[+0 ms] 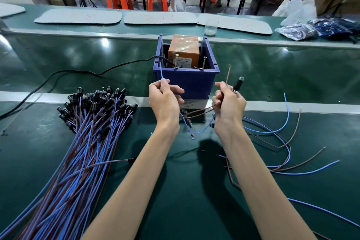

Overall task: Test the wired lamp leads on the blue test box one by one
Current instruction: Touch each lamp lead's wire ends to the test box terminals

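The blue test box (187,82) stands at the middle of the green bench, with an orange unit (184,50) inside and two metal screw posts (203,63) at its front rim. My left hand (164,99) pinches a blue lead (161,72) whose tip points up toward the box's left front corner. My right hand (228,103) grips a black lamp holder (238,84) and a brown lead (228,74) that sticks up to the right of the box. Both hands hover just in front of the box.
A large bundle of blue and brown wired lamps (87,132) lies at the left. Loose leads (282,142) are scattered at the right. A black power cable (78,73) runs left from the box. A plastic cup (211,27) and grey mats (159,18) sit behind.
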